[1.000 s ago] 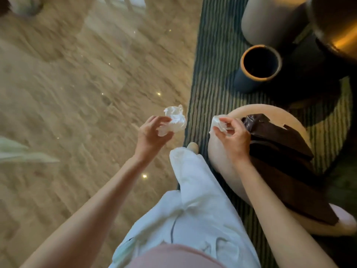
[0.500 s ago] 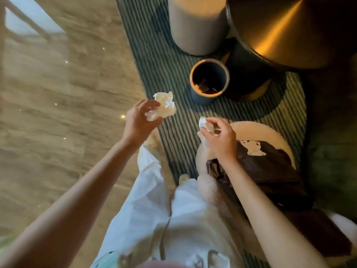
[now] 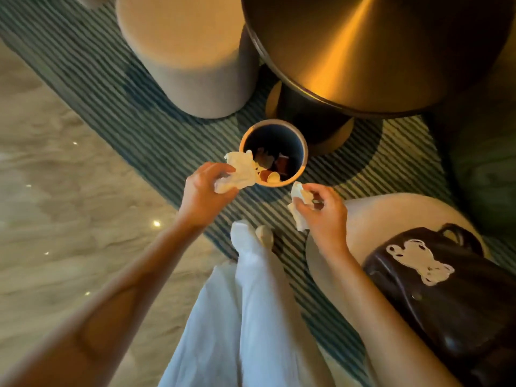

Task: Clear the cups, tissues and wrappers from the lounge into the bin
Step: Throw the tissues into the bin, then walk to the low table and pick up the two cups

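Left hand [image 3: 205, 191] fingers clenched round tissue [image 3: 240, 171] over bin [image 3: 303, 148]; right hand [image 3: 325, 216] pinching another.

head view, steeply downward, close overhead

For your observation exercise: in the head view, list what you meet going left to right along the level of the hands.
Marble floor → left hand → large crumpled tissue → small tissue → right hand → striped rug.
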